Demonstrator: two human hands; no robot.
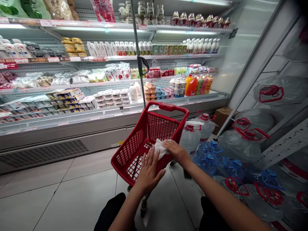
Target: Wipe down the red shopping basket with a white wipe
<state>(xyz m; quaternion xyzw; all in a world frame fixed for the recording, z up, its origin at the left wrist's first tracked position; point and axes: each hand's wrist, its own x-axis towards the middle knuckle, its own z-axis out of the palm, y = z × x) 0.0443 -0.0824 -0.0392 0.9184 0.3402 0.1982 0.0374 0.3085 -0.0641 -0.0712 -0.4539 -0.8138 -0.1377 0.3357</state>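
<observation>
By the near-right rim of the red shopping cart (135,141), a white cloth (160,148) is bunched up between two bare hands. The right hand (177,151) lies over the cloth with its fingers on top, but I cannot tell if they close around it or just press. The left hand (148,175) is not clenched; its fingers are stretched out straight next to the cloth, and its thumb sticks out to the side. The cart has walls full of little holes, a floor like a net with dark strips on it, and a handle (168,106) at its far end. Behind the cart stands a big cold case (101,134) with food on its shelves. Near the front edge of its bottom shelf are piles of small white tubs (113,98), and toward the right end there is a fat bottle of orange drink (192,87). Higher up, near the left end, yellow tubs (73,48) are stacked up. Just beside the right end of the case sits a brown box (222,120). On the floor to the right of the cart, big blue jugs (209,162) stand close to see-through jugs (190,139) with red handles; how full they are is hard to tell.
</observation>
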